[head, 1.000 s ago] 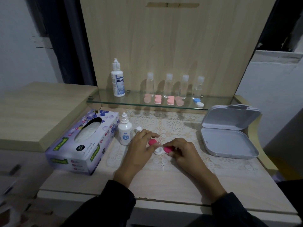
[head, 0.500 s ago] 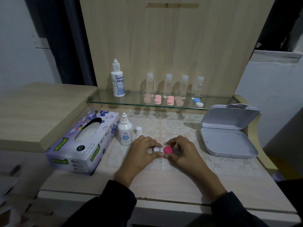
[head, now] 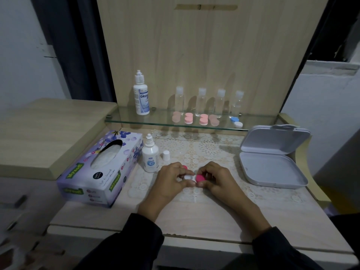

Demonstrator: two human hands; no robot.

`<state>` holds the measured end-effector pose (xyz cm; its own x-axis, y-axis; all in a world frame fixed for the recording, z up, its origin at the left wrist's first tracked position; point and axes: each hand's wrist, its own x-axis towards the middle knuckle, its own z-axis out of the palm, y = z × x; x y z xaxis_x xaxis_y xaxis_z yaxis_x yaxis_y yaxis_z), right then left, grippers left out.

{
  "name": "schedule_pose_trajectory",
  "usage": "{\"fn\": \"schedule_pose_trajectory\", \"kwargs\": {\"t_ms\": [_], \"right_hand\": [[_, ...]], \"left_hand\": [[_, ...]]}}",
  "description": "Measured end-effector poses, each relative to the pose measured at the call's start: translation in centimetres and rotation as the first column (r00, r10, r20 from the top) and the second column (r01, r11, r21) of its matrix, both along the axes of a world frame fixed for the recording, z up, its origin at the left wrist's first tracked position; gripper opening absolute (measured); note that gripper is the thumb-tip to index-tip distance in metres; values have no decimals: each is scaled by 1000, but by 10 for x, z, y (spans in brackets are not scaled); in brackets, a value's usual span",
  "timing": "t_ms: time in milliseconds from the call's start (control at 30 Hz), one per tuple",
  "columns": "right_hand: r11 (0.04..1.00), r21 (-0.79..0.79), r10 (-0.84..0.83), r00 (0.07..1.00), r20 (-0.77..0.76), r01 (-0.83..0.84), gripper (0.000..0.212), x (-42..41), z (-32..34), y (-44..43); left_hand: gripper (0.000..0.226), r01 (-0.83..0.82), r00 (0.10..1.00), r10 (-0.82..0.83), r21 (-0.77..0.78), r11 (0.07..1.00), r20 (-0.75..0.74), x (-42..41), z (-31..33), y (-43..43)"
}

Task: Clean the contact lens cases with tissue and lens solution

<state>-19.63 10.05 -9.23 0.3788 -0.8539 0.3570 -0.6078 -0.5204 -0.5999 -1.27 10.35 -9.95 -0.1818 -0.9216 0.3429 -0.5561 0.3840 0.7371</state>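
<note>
- Hands: left hand [head: 171, 180] pinches the white lens case [head: 188, 177], and right hand [head: 220, 182] pinches its pink cap [head: 200, 178], low over the table [head: 194, 217].
- Just beyond the grip, leftward: solution bottle [head: 150, 159] uncapped; tissue box [head: 101, 166], no tissue out.
- Far beyond: more cases [head: 194, 119] on the shelf [head: 124, 118]; most cleaning judged outstanding.

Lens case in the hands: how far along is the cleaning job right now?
Early. Done: the small solution bottle stands uncapped, its cap beside it. In hand: the left hand and right hand both hold the lens case, the right on its pink lid. Left: no tissue is out of the tissue box, and the other cases sit on the shelf.
</note>
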Motion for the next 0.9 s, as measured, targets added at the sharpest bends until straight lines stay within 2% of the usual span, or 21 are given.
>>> {"fn": "schedule_pose_trajectory", "kwargs": {"t_ms": [100, 167, 333, 400, 533, 633, 733, 800, 900], "right_hand": [[999, 15, 30, 999, -14, -30, 22, -1, -1, 2], [998, 50, 27, 999, 33, -29, 25, -1, -1, 4], [990, 114, -103, 981, 167, 84, 31, -3, 3, 9], [990, 107, -115, 978, 171, 98, 31, -4, 3, 8], [992, 120, -41, 991, 125, 26, 16, -4, 2, 6], [989, 149, -18, 990, 136, -2, 21, -4, 2, 6], [992, 95, -98, 982, 164, 83, 26, -3, 3, 7], [991, 80, -119, 980, 162, 107, 24, -4, 2, 5], [993, 109, -65, 986, 151, 49, 16, -4, 1, 5]], "left_hand": [[33, -6, 1000, 6, 0, 1000, 8, 0, 1, 0], [33, -15, 1000, 15, -1, 1000, 3, -1, 2, 1], [37, -21, 999, 21, -5, 1000, -24, 0, 3, 3], [37, -22, 999, 22, -9, 1000, -27, 0, 3, 3], [37, -20, 999, 19, -9, 1000, -25, 0, 3, 3], [37, -24, 1000, 24, -12, 1000, -20, 0, 3, 3], [37, -31, 999, 31, -17, 999, -17, 0, 3, 3], [37, -31, 999, 31, -15, 999, -19, 0, 3, 4], [37, -32, 999, 32, -12, 999, -18, 0, 4, 4]]}}
